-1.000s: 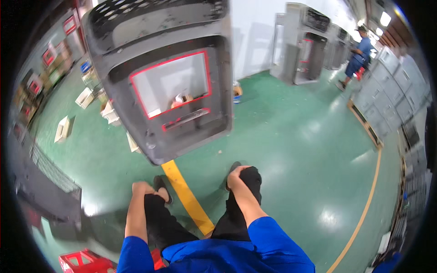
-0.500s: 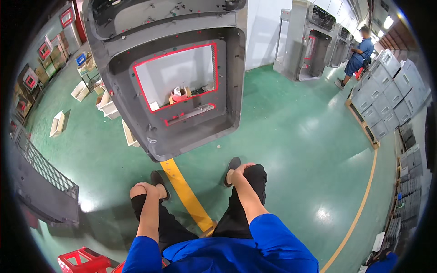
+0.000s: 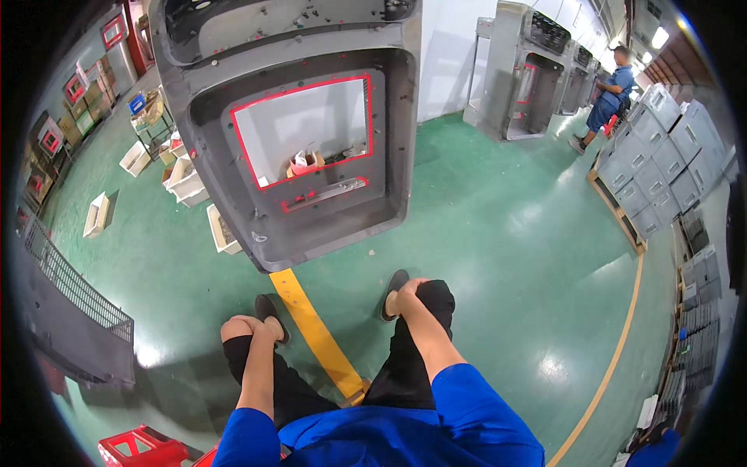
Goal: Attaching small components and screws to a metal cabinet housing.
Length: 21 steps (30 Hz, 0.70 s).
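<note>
Both my arms reach down to my bent knees. My left hand [image 3: 250, 321] lies over the left knee, holding no object. On the inner side of the right knee rests my right hand [image 3: 408, 293], also without an object; its fingers are partly hidden. In front of me stands a large dark grey moulded housing [image 3: 307, 249], taller than the picture. Its recessed face has a rectangular window edged in red [image 3: 250, 162] and a narrow red-edged slot [image 3: 327, 193] below. Small red and dark fittings dot the recess. Neither hand touches the housing.
White bins [image 3: 187, 184] stand on the floor at left, near a dark grilled panel [image 3: 78, 327]. A red plastic stool [image 3: 144, 449] is at lower left. Far right, grey boxes [image 3: 652, 163] are stacked on a pallet. A person [image 3: 611, 97] stands beside more grey housings [image 3: 498, 86].
The view has shifted slightly, so the housing sits a little higher in the picture. My hands stay on my knees.
</note>
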### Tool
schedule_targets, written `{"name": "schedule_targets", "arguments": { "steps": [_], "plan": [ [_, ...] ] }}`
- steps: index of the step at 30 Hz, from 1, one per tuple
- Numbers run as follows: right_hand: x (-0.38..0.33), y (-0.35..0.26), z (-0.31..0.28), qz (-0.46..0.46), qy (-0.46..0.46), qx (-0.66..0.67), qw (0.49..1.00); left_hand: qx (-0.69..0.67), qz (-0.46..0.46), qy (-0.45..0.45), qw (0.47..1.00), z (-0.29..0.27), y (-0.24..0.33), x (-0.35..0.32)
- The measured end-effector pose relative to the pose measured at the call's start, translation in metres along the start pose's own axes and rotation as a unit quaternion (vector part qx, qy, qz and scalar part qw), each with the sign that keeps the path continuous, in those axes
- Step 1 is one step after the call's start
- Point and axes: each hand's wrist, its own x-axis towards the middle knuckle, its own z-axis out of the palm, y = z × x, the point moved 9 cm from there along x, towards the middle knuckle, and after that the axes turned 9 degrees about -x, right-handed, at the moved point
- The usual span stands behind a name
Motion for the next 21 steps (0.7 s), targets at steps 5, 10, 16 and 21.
{"name": "schedule_targets", "arguments": {
  "steps": [5, 10, 16, 21],
  "plan": [
    [0.039, 0.065, 0.012, -0.055, 0.079, 0.304, 0.948, 0.013, 0.018, 0.009, 1.0, -0.002, 0.02, -0.004],
    [0.034, 0.074, 0.04, -0.026, 0.035, 0.45, 0.892, 0.018, 0.02, 0.004, 1.0, 0.004, 0.016, -0.005],
    [0.045, 0.061, 0.024, -0.006, 0.086, 0.325, 0.942, 0.021, 0.026, 0.003, 0.999, 0.003, 0.022, -0.005],
    [0.049, 0.044, 0.018, -0.019, 0.073, 0.239, 0.968, 0.02, 0.029, 0.001, 0.999, 0.003, 0.024, -0.005]
  ]
}}
